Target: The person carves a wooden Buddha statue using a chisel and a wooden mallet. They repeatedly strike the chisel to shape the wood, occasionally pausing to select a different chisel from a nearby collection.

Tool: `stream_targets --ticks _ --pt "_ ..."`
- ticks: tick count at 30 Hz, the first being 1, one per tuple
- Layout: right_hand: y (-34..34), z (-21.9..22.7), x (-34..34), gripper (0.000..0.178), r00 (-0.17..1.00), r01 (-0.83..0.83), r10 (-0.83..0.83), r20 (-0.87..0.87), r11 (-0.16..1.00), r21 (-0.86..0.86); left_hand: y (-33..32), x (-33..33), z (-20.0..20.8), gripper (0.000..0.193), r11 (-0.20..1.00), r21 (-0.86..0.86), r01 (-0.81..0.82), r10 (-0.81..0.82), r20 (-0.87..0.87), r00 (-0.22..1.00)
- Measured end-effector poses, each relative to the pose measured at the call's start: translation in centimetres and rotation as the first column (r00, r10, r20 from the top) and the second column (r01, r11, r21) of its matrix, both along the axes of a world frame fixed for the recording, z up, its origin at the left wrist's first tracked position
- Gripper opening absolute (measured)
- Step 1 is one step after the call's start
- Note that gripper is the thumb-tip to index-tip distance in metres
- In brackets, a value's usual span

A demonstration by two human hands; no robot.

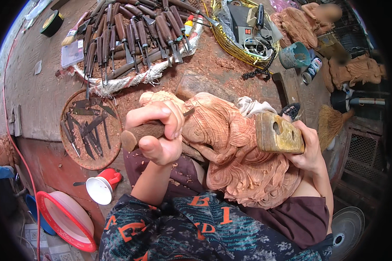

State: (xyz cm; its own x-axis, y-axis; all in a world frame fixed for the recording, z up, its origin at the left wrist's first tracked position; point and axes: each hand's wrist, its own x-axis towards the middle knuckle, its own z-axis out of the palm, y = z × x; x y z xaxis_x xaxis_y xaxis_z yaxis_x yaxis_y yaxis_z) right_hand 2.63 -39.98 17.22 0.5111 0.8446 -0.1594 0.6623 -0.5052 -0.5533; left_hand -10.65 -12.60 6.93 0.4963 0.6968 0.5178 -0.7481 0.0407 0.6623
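A reddish-brown carved wooden figure (248,161) with fine folds and swirls lies across my lap. My left hand (164,150) is closed around the thick wooden handle of a chisel (144,132). The round butt of that handle faces left, and the dark blade tip points right, by the upper part of the figure. On the other side, my right hand (310,150) grips a worn, yellowish block-shaped wooden mallet (276,134) with a hole in it. The mallet is at the right of the figure, apart from the chisel. Whether it touches the carving I cannot tell.
Many wooden-handled chisels (130,35) lie in a heap at the back. A round tray (102,163) of dark blades sits at left, near a red and white cup (99,190). Other carvings (355,71), a can (311,71) and a fan (346,228) are at right.
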Motion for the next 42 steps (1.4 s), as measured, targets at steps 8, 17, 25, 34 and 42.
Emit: stream_targets --ticks 8,17,25,34,42 --pt "-0.2 -0.1 -0.2 0.048 1.0 0.022 -0.022 -0.019 1.0 0.023 0.0 0.2 -0.2 0.052 0.998 0.044 0.044 -0.044 0.007 0.999" --pt "0.0 -0.3 -0.2 0.05 1.0 0.018 -0.018 -0.017 1.0 0.025 0.3 0.7 -0.3 0.049 0.998 -0.067 0.001 -0.001 -0.003 1.0" --pt "-0.2 -0.2 -0.2 0.048 0.999 0.042 -0.041 -0.033 0.998 0.035 -1.7 -0.6 2.6 0.044 0.993 0.064 0.095 -0.099 0.054 0.994" --pt "-1.4 -0.8 0.0 0.051 0.991 0.058 -0.092 0.093 0.945 0.322 -9.1 -0.8 1.9 0.033 0.414 0.9 0.137 -0.177 -0.068 0.982" --pt "-2.8 -1.1 0.2 0.054 0.916 -0.154 0.023 0.401 0.942 0.297 -8.1 0.1 0.3 0.017 0.391 0.915 0.103 -0.225 -0.013 0.974"
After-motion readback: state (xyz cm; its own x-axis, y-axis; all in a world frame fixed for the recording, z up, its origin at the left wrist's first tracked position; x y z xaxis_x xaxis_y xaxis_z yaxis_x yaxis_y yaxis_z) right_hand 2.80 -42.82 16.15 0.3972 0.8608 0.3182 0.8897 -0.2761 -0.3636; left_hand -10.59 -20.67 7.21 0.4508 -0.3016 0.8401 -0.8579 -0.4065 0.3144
